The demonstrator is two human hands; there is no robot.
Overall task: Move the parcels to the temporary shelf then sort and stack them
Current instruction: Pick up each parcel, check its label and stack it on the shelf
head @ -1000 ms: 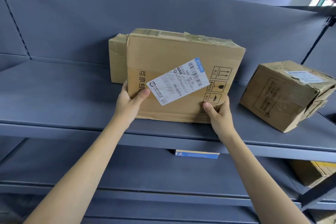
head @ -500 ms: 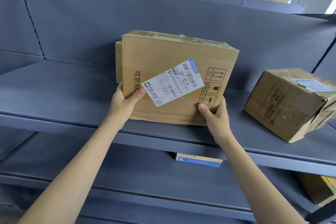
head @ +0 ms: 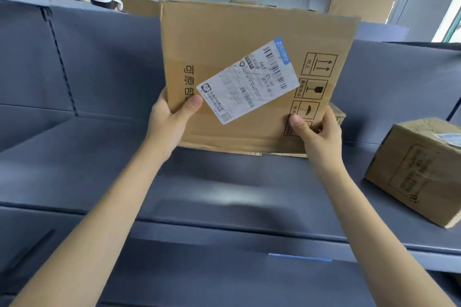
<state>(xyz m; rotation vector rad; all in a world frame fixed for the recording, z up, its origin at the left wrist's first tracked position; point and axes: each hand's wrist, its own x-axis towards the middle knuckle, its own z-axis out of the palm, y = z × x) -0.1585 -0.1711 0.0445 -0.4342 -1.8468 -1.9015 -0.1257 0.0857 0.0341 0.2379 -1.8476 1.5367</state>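
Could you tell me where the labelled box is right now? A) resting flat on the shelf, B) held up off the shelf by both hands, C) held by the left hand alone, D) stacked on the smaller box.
B: the left hand and right hand grip the box at its lower corners, its bottom edge clear above the shelf.

On the brown cardboard parcel (head: pixel 249 40) held up before the shelf we see a white shipping label (head: pixel 248 83) stuck on askew; its blue corner strip reads "ZTO", and among barcodes we read the large digits "661 01 69", the finer print being too small for us. Left of the label, printed sideways on the cardboard, we read the characters "可原包". On the right side a column of black handling signs (head: pixel 314 82) shows upward arrows with "向上", a wine glass and an umbrella. The second brown cardboard box (head: pixel 414 172) at right carries black print we cannot read.
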